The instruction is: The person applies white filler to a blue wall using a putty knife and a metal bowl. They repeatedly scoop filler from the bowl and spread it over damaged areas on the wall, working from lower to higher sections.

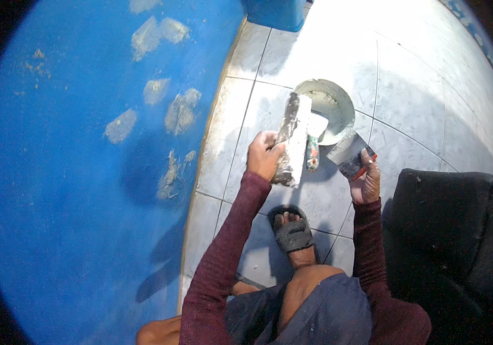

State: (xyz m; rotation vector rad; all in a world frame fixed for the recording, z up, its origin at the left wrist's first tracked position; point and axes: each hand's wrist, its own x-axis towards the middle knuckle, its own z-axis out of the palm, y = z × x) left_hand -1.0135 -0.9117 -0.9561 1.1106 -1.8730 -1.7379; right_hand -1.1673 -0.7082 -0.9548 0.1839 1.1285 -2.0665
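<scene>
My left hand [263, 155] grips a long flat trowel [293, 138] smeared with grey-white filler, held upright over the tiled floor. My right hand [366, 179] holds a small putty knife [348, 154] with a red handle, its blade tilted toward a white bucket [344, 106] of filler that stands on the floor just beyond both hands. A second scraper [313, 150] with a red-and-green handle leans at the bucket's near rim. On my left, the blue wall [74, 190] carries several grey patches of filler [180, 112].
White floor tiles [407, 103] spread around the bucket. A black padded seat [453, 230] stands at my right. A blue container [275, 14] sits at the top by the wall. My foot in a black sandal [292, 233] rests on the tiles below the hands.
</scene>
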